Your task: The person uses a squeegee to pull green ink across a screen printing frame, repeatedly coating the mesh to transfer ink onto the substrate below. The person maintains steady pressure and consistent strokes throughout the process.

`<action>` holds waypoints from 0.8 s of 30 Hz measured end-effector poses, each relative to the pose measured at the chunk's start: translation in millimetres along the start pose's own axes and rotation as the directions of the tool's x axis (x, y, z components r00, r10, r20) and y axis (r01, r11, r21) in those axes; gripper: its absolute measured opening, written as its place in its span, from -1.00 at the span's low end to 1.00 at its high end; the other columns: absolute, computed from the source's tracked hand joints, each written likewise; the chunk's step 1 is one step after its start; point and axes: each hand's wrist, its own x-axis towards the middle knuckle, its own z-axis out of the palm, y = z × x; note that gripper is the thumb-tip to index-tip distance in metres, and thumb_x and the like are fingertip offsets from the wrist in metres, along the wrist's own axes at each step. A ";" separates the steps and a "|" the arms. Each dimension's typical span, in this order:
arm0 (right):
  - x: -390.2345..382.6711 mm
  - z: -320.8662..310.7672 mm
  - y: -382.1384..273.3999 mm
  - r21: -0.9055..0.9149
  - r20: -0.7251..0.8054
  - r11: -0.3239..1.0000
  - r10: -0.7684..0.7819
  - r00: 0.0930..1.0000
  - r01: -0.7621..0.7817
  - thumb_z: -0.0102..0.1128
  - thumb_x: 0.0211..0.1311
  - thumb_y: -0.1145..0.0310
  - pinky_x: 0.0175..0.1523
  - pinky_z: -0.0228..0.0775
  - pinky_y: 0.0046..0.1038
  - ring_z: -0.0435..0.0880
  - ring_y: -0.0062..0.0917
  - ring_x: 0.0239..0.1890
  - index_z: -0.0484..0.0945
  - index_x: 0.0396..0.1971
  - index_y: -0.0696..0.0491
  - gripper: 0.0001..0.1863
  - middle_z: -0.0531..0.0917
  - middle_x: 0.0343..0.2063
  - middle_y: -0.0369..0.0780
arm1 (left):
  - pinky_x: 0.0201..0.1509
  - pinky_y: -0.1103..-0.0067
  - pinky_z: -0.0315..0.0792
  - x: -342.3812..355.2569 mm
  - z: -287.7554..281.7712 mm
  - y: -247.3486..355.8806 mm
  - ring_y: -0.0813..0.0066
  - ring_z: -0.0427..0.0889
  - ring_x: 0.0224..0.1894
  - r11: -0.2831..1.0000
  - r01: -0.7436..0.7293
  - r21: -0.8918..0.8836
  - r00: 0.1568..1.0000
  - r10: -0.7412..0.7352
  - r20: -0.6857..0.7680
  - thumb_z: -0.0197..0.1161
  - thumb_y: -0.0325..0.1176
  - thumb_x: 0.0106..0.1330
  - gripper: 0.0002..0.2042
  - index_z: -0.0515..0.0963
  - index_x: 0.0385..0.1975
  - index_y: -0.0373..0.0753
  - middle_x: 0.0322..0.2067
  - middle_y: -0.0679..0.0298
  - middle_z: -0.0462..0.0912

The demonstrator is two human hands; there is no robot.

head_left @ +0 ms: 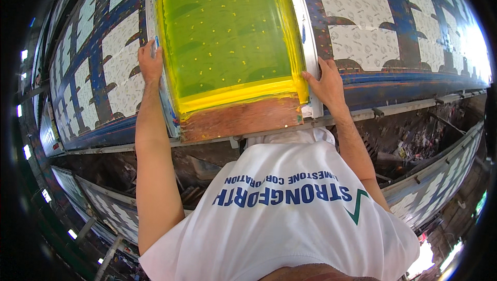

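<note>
A screen printing frame [228,37] with a yellow-green mesh lies in front of me on the long printing table. Bright yellow borders the mesh, and small yellow spots dot it. A worn reddish-brown wooden strip [240,119] runs along the near end. My left hand [150,63] is closed on the frame's left side rail. On the opposite rail, nearer to me, my right hand [326,84] grips the edge, with its thumb toward the mesh. Some fingers of both hands are hidden.
White printed fabric pieces [362,45] lie in rows on the blue-stained table [383,92] to both sides of the frame. A metal rail [409,106] follows its near edge. Behind me stands another long table [440,177] with similar pieces. Litter [409,146] lies between the tables.
</note>
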 end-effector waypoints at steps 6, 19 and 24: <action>4.5 4.1 -10.3 -0.010 0.022 0.998 0.066 0.998 -0.066 0.56 0.15 0.16 0.21 0.53 -0.16 0.60 -0.04 0.13 0.53 0.24 0.26 -0.27 0.56 0.04 0.06 | 0.19 0.28 0.54 -1.3 0.4 -1.9 0.09 0.63 0.04 0.998 0.016 -0.053 0.999 -0.018 -0.037 0.45 -0.20 0.33 -0.61 0.71 0.15 -0.07 -0.07 0.12 0.61; 3.3 25.1 5.2 0.097 -0.129 0.989 0.124 0.984 -0.112 0.57 0.04 0.23 0.16 0.48 -0.30 0.57 -0.29 -0.01 0.66 0.19 0.19 -0.32 0.57 -0.03 -0.09 | 0.14 0.27 0.56 -5.7 8.2 -10.7 0.15 0.67 0.02 0.997 0.002 -0.081 0.997 -0.009 -0.081 0.46 -0.14 0.30 -0.63 0.78 0.10 0.00 -0.07 0.20 0.68; 3.2 25.3 7.0 0.115 -0.149 0.987 0.129 0.980 -0.112 0.54 0.03 0.25 0.21 0.48 -0.32 0.60 -0.28 0.10 0.69 0.21 0.07 -0.35 0.58 0.03 -0.10 | 0.15 0.28 0.56 -6.4 7.6 -9.0 0.15 0.66 0.04 0.997 0.005 -0.082 0.995 -0.013 -0.094 0.45 -0.14 0.31 -0.63 0.78 0.09 -0.01 -0.05 0.19 0.69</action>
